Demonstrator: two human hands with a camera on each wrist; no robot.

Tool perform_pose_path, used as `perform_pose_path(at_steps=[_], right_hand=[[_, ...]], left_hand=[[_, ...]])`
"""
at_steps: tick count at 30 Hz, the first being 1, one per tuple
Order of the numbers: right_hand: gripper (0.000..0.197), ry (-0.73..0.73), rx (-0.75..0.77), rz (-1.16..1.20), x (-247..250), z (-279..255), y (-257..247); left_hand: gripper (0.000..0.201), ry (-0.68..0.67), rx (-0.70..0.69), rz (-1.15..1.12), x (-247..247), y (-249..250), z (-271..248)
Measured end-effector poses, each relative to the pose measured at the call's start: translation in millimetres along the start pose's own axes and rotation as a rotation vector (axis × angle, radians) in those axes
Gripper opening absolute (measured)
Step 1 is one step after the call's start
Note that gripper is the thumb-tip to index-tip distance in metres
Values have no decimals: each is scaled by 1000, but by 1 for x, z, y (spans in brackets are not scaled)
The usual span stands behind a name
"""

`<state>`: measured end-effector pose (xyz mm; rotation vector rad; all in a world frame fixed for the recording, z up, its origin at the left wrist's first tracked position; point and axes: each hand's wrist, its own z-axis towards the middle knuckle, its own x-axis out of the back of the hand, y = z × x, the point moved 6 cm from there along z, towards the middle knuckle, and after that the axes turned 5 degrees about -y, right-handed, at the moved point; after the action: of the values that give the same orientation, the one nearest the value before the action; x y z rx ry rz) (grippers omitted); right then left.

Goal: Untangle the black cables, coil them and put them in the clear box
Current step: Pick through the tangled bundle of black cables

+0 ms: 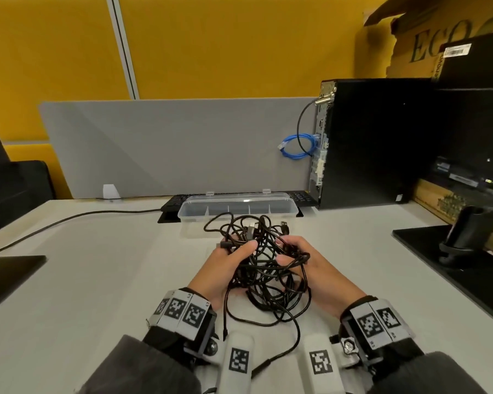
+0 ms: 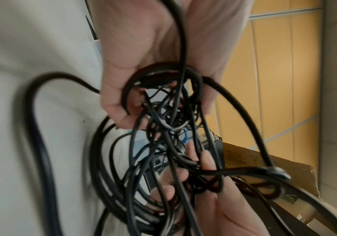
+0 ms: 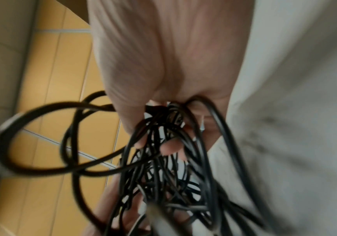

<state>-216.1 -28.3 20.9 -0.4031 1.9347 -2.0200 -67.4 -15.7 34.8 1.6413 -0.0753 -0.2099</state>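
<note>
Between the two hands, at lower centre of the head view, the black cables [image 1: 264,263] hung as one tangled clump just above the counter [image 1: 97,280], loose loops trailing toward the bottom edge. No single long axis showed; plug ends pointed up and away. The left hand [image 1: 225,268] and right hand [image 1: 305,263] each formed a grip curled round strands, equally near. The clear box [image 1: 236,213] sat directly beyond the clump, its long axis left to right.
</note>
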Motion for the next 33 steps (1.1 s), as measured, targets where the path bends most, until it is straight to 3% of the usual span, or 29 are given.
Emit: perform_pose_path(at_steps=[5, 9, 11, 15, 17, 20, 22, 26, 30, 33], right_hand=[[57, -8, 136, 231, 11, -5, -13], [51, 159, 158, 254, 22, -5, -15], [46, 163, 114, 216, 22, -3, -14], [43, -145, -19, 248, 1, -4, -11], [38, -207, 2, 263, -6, -7, -16], [31, -81, 97, 98, -3, -9, -24], [25, 53, 240, -30, 3, -11, -37], [29, 202, 503, -336, 14, -17, -56], [37, 31, 530, -619, -1, -19, -52], [56, -64, 472, -506, -6, -22, -53]], left_hand=[[19, 0, -233, -51, 0, 15, 0], [32, -4, -335, -83, -1, 21, 0], [36, -13, -366, -122, 0, 23, 0], [36, -188, -337, -301, -4, 22, 1], [34, -247, -298, -387, -4, 23, 1], [35, -261, -238, -329, 1, 25, 0], [46, -231, -183, -314, 9, 22, 3], [61, -315, -75, -536, 11, 18, 1], [54, -277, -29, -459, 2, 15, -2], [49, -224, -103, -477, 7, 19, -2]])
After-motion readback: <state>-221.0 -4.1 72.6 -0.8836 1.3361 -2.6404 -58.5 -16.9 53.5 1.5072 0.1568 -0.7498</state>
